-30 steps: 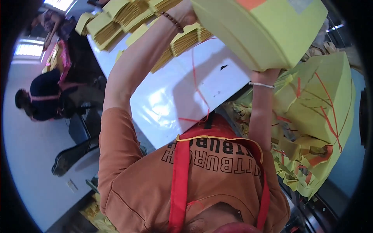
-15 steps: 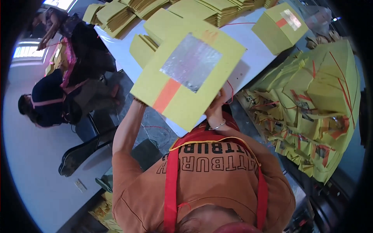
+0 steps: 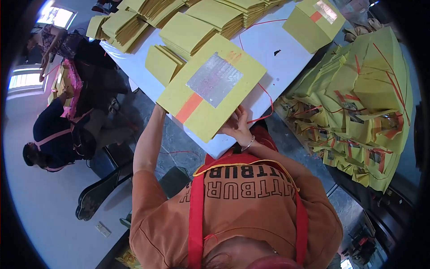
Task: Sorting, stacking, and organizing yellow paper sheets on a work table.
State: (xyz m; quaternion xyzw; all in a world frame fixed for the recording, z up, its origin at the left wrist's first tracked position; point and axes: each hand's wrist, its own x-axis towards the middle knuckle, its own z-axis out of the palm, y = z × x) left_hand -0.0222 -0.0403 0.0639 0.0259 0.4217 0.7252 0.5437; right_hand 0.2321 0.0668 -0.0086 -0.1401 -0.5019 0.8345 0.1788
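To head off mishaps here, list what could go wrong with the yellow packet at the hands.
The red string loops close to the right hand and might snag on it or the packet. The yellow papers just beyond the packet could get bumped if it is pushed forward. The left hand is mostly hidden by the packet, so its hold is hard to judge; a slip might let the packet drop.

Yellow packet (image 3: 210,115) with orange stripe (image 3: 189,107), silver patch (image 3: 215,80); red apron (image 3: 235,158)
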